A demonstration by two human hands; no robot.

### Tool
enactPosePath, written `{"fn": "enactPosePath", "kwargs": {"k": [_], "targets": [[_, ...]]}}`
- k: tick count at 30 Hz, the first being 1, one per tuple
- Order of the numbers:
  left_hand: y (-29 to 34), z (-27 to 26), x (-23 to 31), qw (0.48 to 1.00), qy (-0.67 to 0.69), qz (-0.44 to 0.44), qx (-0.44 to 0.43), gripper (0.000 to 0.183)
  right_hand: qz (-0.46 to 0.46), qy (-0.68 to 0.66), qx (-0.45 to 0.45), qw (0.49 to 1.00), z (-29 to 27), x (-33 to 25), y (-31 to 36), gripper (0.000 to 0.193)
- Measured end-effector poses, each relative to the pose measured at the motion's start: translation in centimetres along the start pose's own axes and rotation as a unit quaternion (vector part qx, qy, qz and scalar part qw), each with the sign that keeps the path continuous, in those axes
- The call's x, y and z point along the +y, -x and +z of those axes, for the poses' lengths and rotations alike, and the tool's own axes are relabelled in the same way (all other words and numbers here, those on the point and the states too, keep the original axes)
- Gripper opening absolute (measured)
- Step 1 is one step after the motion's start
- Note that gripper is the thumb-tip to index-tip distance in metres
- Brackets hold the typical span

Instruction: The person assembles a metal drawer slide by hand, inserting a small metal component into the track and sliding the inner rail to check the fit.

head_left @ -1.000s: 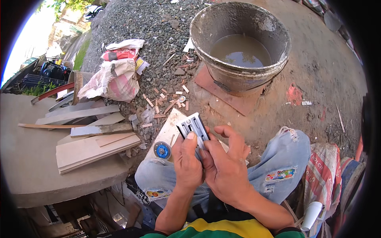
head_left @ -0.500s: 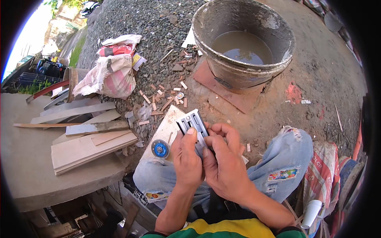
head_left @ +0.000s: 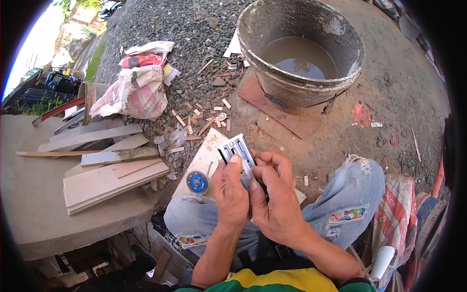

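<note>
Both my hands hold a silver metal drawer slide point(head_left: 237, 145) above my lap, its slotted far end pointing away from me. My left hand point(head_left: 229, 197) is closed round its left side, the thumb lying along the top face. My right hand point(head_left: 278, 202) grips the near right part with thumb and bent fingers. The fingers cover the near end of the slide. Left of my left hand, a round disc with a blue centre point(head_left: 197, 182) lies on a pale, dirty board point(head_left: 210, 140) between my knees.
A large mud-caked bucket point(head_left: 272, 90) of murky water stands ahead on a reddish slab point(head_left: 279, 117). Small wood offcuts point(head_left: 209, 121) litter the gravel. Stacked boards point(head_left: 114, 182) lie on the concrete ledge at left, near a torn sack point(head_left: 141, 92). A white cup point(head_left: 382, 263) is at lower right.
</note>
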State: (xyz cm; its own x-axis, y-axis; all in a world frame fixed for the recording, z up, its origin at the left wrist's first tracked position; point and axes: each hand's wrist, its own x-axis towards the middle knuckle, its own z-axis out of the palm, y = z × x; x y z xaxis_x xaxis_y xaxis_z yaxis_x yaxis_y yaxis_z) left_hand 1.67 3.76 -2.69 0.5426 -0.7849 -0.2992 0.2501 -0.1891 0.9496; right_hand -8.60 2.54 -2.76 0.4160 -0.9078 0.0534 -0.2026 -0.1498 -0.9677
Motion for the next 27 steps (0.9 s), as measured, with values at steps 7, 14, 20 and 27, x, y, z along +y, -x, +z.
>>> {"fn": "enactPosePath", "kwargs": {"k": [7,14,20,27], "targets": [[0.0,-0.3,0.1,1.000,-0.011,0.004,-0.012,0.043,0.006,-0.019,0.019,1.000,0.9,-0.1,0.7,0.029],[0.0,-0.5,-0.3,1.000,-0.009,0.004,-0.018,0.042,0.042,-0.019,0.015,0.999,1.2,-1.2,1.1,0.024],[0.1,-1.1,-0.6,0.999,-0.011,0.019,-0.026,0.043,0.036,0.001,0.011,0.999,1.7,-0.8,1.4,0.033],[-0.1,-1.6,-0.9,0.999,0.042,-0.007,-0.032,0.044,0.017,0.016,0.024,0.999,2.6,-0.2,2.0,0.039]]}}
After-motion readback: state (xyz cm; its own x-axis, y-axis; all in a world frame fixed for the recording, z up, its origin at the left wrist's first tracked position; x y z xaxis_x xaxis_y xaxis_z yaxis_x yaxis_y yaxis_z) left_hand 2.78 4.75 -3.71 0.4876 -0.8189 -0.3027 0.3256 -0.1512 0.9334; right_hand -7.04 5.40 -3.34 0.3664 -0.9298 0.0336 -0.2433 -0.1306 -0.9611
